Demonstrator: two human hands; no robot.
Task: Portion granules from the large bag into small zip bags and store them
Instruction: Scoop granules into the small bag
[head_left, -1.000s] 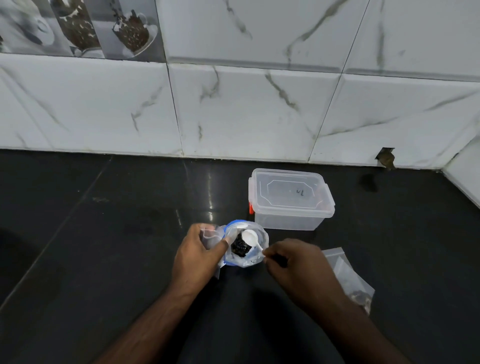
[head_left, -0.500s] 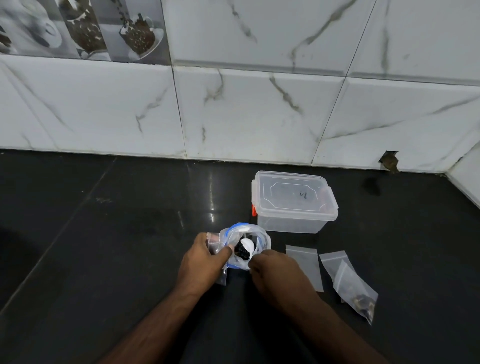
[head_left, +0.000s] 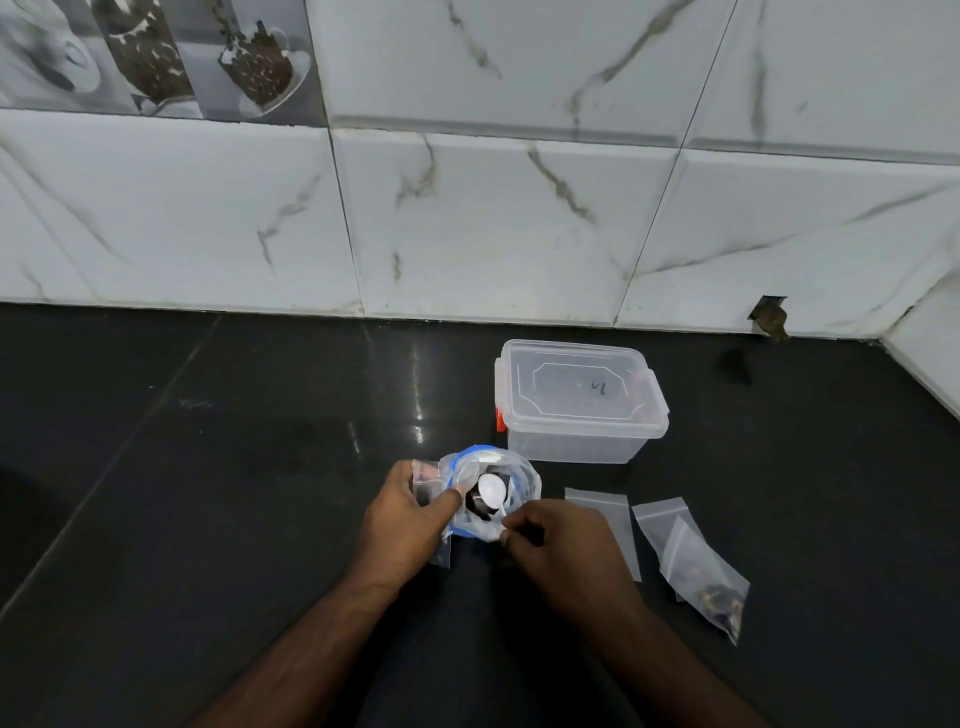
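Centre frame, left hand (head_left: 402, 525) has its grip pinched on the blue-rimmed clear large bag (head_left: 488, 493) and a small clear zip bag (head_left: 427, 486); right hand (head_left: 558, 540) pinches the white plastic spoon (head_left: 492, 490) over dark granules (head_left: 475, 503); a loose pinch could spill them onto the black desk (head_left: 260, 467)

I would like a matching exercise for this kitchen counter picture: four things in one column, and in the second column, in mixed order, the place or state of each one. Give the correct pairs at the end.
Things
1. white spoon
2. clear plastic box
3. filled small zip bag
4. empty small zip bag

Places or states
A. lid closed, near the wall
B. lies flat just right of the right hand
C. bowl inside the open large bag
D. lies farthest right, dark granules in its lower end

Pairs: 1-C, 2-A, 3-D, 4-B
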